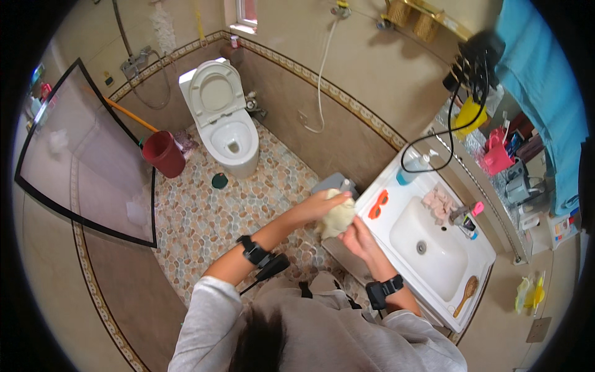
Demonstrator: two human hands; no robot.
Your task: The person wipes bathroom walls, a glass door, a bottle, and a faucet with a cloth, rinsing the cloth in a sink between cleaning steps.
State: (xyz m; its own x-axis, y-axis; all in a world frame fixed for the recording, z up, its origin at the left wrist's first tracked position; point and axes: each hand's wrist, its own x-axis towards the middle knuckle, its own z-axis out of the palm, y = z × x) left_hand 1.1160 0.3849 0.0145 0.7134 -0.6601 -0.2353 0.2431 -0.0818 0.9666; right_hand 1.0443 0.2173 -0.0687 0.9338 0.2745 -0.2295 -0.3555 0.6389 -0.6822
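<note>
A pale yellow cloth (337, 219) is bunched up in front of me, over the floor beside the washbasin's left edge. My left hand (324, 204) grips it from above, with the thumb lying across its top. At its lower right, the fingers of my right hand (359, 238) hold the cloth's edge. A small whitish tip shows just above my left thumb; what it belongs to is hidden. Close to my right hand is the white washbasin (379, 232), with orange-framed sunglasses (379, 204) on its rim.
On the basin stand a pump bottle (411, 170) of blue liquid, a pink cloth (439, 203) and a wooden hairbrush (466, 295). A grey bin (332, 181) is below. Farther off are a toilet (234, 139) with raised lid, a red bucket (163, 154) and a black-framed glass panel (102, 162).
</note>
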